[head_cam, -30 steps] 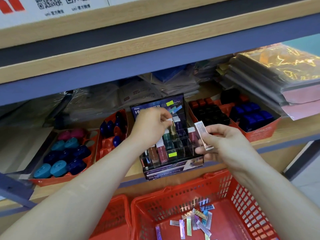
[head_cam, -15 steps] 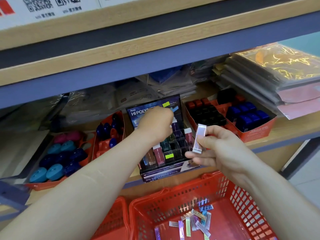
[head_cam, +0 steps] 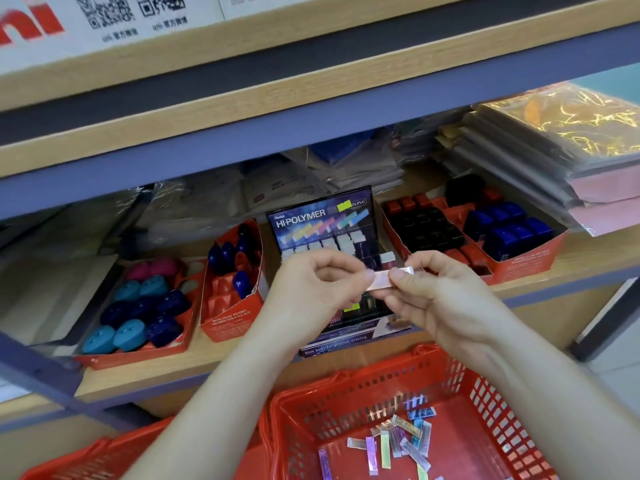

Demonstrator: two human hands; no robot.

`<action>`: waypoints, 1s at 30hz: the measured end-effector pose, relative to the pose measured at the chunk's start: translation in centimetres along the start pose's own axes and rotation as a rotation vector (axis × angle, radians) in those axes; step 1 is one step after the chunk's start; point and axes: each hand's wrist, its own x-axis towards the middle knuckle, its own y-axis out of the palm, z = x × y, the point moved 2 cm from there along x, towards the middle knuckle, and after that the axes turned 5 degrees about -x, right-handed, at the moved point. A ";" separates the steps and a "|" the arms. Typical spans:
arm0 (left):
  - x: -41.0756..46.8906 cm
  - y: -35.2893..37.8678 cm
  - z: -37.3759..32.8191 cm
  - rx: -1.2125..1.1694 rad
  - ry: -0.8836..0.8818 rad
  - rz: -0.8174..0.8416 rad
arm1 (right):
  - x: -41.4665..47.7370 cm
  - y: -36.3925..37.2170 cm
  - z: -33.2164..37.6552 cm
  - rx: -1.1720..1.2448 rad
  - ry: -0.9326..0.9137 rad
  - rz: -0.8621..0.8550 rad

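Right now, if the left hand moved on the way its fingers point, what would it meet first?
Probably the right hand, pinching the far end of the eraser the left hand holds.

A stationery shop: stocked display shelves [head_cam: 311, 147], shopping basket [head_cam: 346, 386].

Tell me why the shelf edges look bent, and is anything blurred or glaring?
Head view: the wide lens bows the wooden shelf edge; head view: light glares off the gold crinkled plastic wrap at right; head view: the small pale wrapped eraser stick is softly blurred.
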 end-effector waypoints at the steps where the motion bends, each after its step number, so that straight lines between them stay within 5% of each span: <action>1: -0.4 -0.3 0.4 -0.055 -0.019 -0.044 | 0.0 0.2 -0.2 0.002 0.011 0.026; 5: -1.0 -1.9 1.7 -0.188 -0.082 -0.142 | -0.1 0.8 -0.8 -0.069 0.010 0.077; 11: -0.5 -7.5 1.4 0.030 0.145 -0.397 | 0.3 0.9 -0.9 -0.387 -0.081 -0.116; 18: -0.4 -6.9 2.1 0.432 0.254 -0.335 | 0.6 1.2 -1.7 -0.965 -0.289 -0.093; 24: -0.5 -5.3 2.8 0.792 0.611 -0.204 | 0.5 1.5 -2.1 -1.270 -0.378 -0.044; 30: 0.2 -4.7 4.3 0.688 0.555 -0.211 | 0.3 1.7 -2.1 -1.383 -0.376 -0.029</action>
